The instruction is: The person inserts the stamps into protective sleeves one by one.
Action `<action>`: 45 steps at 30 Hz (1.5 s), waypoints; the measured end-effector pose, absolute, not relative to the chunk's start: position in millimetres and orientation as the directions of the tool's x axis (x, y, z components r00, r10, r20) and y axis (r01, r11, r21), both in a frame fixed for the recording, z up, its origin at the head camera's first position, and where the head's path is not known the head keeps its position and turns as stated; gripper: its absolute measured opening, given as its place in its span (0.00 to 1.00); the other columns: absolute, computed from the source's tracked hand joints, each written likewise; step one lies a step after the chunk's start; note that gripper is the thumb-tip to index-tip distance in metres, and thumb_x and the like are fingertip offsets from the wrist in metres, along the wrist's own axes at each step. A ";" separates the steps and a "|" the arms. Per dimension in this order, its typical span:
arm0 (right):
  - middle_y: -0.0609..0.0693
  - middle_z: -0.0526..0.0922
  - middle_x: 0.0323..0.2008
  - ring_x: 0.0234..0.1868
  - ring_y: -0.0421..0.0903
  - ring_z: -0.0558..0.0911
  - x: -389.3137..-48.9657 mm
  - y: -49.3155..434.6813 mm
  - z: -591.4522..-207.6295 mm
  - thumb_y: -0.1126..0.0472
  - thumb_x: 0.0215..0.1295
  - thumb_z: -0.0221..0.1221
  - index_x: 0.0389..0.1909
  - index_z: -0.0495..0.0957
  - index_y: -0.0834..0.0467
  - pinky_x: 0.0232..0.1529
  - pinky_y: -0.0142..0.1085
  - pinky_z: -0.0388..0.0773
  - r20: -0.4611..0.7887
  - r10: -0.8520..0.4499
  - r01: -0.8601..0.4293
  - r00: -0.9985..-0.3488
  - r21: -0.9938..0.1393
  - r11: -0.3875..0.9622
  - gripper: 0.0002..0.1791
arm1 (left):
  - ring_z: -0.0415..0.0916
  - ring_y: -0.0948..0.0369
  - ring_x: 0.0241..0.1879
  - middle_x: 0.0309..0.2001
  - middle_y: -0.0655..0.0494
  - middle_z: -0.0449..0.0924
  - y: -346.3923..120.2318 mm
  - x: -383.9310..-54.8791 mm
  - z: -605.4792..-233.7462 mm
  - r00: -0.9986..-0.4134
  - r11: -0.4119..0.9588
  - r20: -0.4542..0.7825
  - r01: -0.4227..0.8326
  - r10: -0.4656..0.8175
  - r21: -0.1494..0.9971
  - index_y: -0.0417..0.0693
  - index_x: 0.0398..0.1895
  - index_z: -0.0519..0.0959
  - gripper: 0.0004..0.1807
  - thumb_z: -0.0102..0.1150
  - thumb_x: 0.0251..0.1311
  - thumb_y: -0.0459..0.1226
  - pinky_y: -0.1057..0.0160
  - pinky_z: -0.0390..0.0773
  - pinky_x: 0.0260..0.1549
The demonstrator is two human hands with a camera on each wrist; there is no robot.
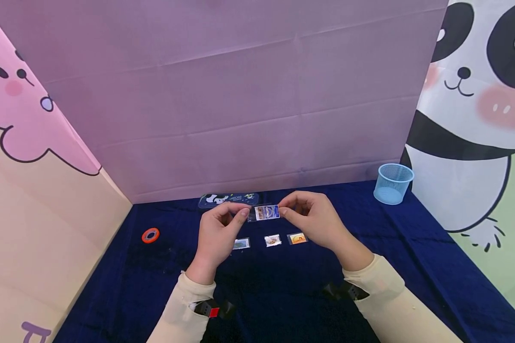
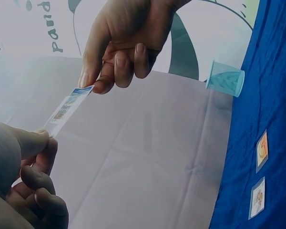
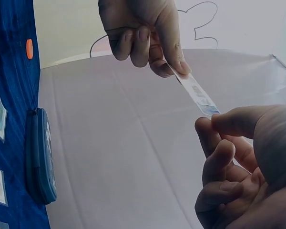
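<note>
A small blue-and-brown picture stamp point(image 1: 267, 212) in a clear plastic sleeve is held up above the table between both hands. My left hand point(image 1: 218, 233) pinches the sleeve's left end, where it is transparent, between thumb and index finger. At the opposite end, my right hand point(image 1: 315, 221) pinches the edge beside the picture. The left wrist view shows the stamp point(image 2: 71, 105) stretched at a slant between the fingertips. Below the hands lie a greenish sleeved stamp point(image 1: 242, 244), a pale one point(image 1: 272, 240) and an orange one point(image 1: 298, 238).
A dark blue pencil case point(image 1: 228, 200) with a panda print lies by the back wall. An orange roll of tape point(image 1: 150, 235) is at left. A light blue mesh basket point(image 1: 393, 184) stands at the back right corner. Dark blue cloth point(image 1: 124, 286) covers the table.
</note>
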State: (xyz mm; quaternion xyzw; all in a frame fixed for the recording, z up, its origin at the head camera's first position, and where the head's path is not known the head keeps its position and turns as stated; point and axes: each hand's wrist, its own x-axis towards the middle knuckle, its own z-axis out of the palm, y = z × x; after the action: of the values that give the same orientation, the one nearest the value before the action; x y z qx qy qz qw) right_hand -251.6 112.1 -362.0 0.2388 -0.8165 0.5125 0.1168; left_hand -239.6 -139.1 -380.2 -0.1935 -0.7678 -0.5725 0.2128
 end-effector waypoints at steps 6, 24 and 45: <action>0.50 0.83 0.31 0.25 0.48 0.75 -252.6 111.5 -362.9 0.60 0.72 0.67 0.45 0.88 0.54 0.25 0.34 0.71 0.403 -0.304 -0.490 -0.863 -0.814 0.312 0.05 | 0.63 0.55 0.20 0.25 0.56 0.76 -138.5 -238.8 -379.4 -0.842 0.273 0.536 0.530 0.057 0.803 0.53 0.44 0.91 0.07 0.66 0.72 0.41 0.64 0.62 0.20; 0.50 0.87 0.38 0.28 0.54 0.78 -254.3 113.9 -363.3 0.62 0.76 0.62 0.49 0.88 0.55 0.29 0.38 0.80 0.341 -0.432 -0.481 -0.835 -0.833 0.273 0.08 | 0.63 0.55 0.20 0.25 0.54 0.74 -138.0 -237.9 -377.2 -0.848 0.253 0.524 0.527 0.083 0.812 0.52 0.43 0.91 0.06 0.67 0.71 0.39 0.64 0.62 0.20; 0.49 0.86 0.34 0.30 0.48 0.79 -254.1 113.7 -366.3 0.61 0.75 0.63 0.41 0.88 0.53 0.30 0.35 0.76 0.353 -0.441 -0.503 -0.825 -0.815 0.289 0.05 | 0.63 0.59 0.19 0.26 0.53 0.77 -135.2 -238.8 -379.9 -0.848 0.221 0.516 0.529 0.116 0.819 0.50 0.42 0.91 0.05 0.68 0.70 0.39 0.66 0.62 0.19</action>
State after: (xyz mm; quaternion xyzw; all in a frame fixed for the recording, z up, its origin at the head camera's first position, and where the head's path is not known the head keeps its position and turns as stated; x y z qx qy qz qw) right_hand -254.1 113.7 -366.3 0.2941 -0.8022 0.5188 0.0297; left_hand -238.8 -135.2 -379.9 -0.2119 -0.7614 -0.5868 0.1758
